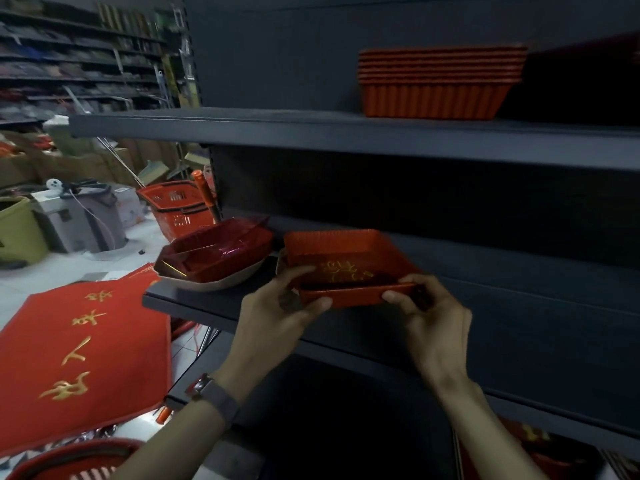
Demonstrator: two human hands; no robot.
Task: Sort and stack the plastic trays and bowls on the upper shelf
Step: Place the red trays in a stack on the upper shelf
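A red ribbed tray (343, 261) with gold lettering inside is held over the middle shelf (194, 299). My left hand (284, 303) grips its near left corner and my right hand (426, 306) grips its near right corner. To its left a dark translucent red tray (214, 251) rests inside a pale bowl (221, 284) at the shelf's left end. On the upper shelf (277, 133) stands a stack of several red ribbed trays (436, 81), with a dark red stack (581, 81) beside it on the right.
Red mats with gold characters (83, 351) lie on the floor at the left. A red shopping basket (176, 206), a grey box and cardboard cartons stand behind them. Another red basket (65, 459) is at the bottom left. The lower shelf holds red items (533, 441).
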